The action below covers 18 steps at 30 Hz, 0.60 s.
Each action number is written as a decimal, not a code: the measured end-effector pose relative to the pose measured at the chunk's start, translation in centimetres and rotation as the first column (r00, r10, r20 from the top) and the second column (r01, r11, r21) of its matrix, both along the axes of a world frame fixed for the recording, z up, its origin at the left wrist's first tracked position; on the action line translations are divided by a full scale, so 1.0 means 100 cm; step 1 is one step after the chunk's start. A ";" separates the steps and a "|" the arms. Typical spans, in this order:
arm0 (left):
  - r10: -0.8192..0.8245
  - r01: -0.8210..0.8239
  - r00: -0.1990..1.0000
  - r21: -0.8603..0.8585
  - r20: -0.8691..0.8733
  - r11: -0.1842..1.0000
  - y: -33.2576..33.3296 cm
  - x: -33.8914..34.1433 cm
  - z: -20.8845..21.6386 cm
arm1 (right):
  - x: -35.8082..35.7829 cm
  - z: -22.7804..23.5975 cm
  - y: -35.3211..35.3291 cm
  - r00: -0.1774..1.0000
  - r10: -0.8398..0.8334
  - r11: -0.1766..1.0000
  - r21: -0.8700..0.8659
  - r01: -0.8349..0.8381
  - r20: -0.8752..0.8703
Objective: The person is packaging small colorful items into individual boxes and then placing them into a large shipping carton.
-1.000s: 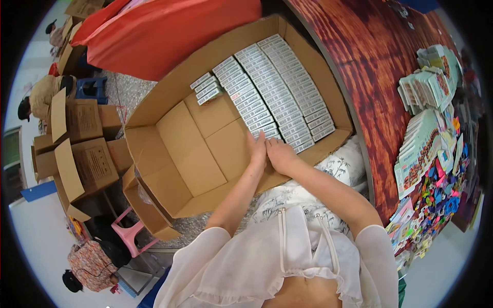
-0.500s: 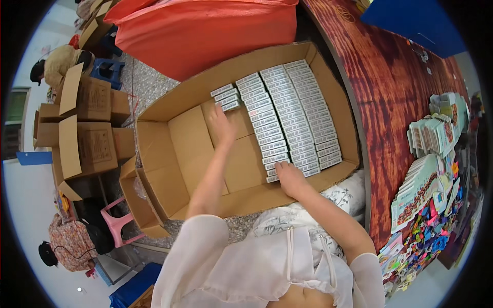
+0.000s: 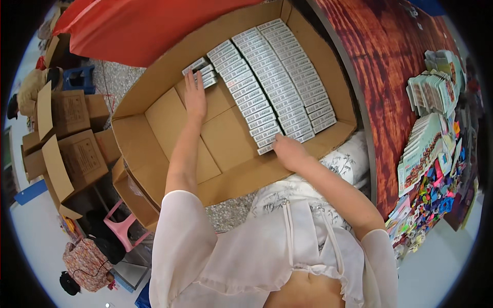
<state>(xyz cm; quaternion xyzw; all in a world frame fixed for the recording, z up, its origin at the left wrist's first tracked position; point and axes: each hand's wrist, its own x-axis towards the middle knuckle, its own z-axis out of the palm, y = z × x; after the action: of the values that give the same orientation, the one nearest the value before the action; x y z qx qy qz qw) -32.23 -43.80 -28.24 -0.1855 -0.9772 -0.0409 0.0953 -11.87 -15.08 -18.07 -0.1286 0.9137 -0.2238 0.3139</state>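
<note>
Rows of small white printed boxes (image 3: 269, 69) stand tightly packed in the right part of a large cardboard carton (image 3: 159, 187). A short row of a few such boxes (image 3: 209, 79) lies left of the long rows, near the far wall. Over that short row my left hand (image 3: 195, 100) reaches with fingers stretched out and fingertips touching it. One box (image 3: 195, 65) there sits slightly askew, a dark gap beside it. My right hand (image 3: 291, 153) rests with bent fingertips against the near end of the leftmost long row, not wrapped around a box. Its fingers are partly hidden.
A red sack (image 3: 149, 31) lies beyond the carton. A wood-patterned table (image 3: 359, 66) at right bears stacked printed cards (image 3: 418, 149) and small colourful pieces (image 3: 431, 205). Open cartons (image 3: 77, 149), a pink stool (image 3: 123, 226) and a seated person (image 3: 87, 262) are at left.
The view has shifted, so the carton appears higher and farther left. My left hand has moved onto the short row, where one box now sits apart. My right hand stays at the long row's near end.
</note>
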 end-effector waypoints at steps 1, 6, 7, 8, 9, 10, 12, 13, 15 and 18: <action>-0.011 0.011 1.000 0.040 -0.009 0.999 0.003 0.004 0.001 | -0.002 0.000 0.003 0.999 -0.017 1.000 0.010 0.017 0.028; 0.033 -0.036 0.996 -0.034 -0.087 0.999 0.000 0.016 0.006 | -0.003 0.001 0.007 0.996 -0.050 0.998 -0.037 0.053 0.078; 0.023 -0.028 0.992 -0.037 -0.126 0.999 -0.002 0.016 0.006 | -0.003 0.000 0.006 0.995 -0.048 0.998 -0.034 0.051 0.086; 0.018 -0.023 0.991 -0.036 -0.131 0.999 -0.005 0.017 0.006 | -0.003 -0.001 0.006 0.995 -0.053 0.998 -0.034 0.056 0.081; 0.030 -0.032 0.997 -0.024 -0.078 0.999 -0.006 0.019 0.007 | -0.003 -0.002 0.006 0.995 -0.055 0.998 -0.036 0.058 0.081; 0.041 -0.041 0.999 -0.016 -0.020 0.999 -0.007 0.019 0.009 | -0.004 0.000 0.005 0.995 -0.056 0.997 -0.040 0.059 0.084; 0.041 -0.041 0.999 -0.006 -0.030 0.999 -0.008 0.014 0.013 | -0.007 0.005 0.003 0.994 -0.060 0.997 -0.032 0.063 0.092; 0.049 -0.048 0.998 0.008 -0.038 0.999 -0.007 0.013 0.015 | -0.008 0.009 0.003 0.993 -0.056 0.998 -0.020 0.058 0.100; 0.014 -0.011 0.997 0.044 -0.070 0.999 -0.005 0.011 0.017 | -0.007 0.007 0.005 0.994 -0.058 0.998 -0.026 0.061 0.095; -0.009 0.016 0.996 0.087 -0.084 0.996 -0.009 0.009 0.016 | -0.008 0.011 0.006 0.993 -0.056 0.998 -0.034 0.060 0.107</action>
<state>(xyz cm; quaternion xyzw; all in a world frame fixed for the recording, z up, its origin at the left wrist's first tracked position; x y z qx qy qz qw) -31.36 -44.72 -26.61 -0.1889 -0.9684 -0.0764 0.1439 -12.71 -14.45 -16.95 -0.0955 0.8948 -0.2561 0.3530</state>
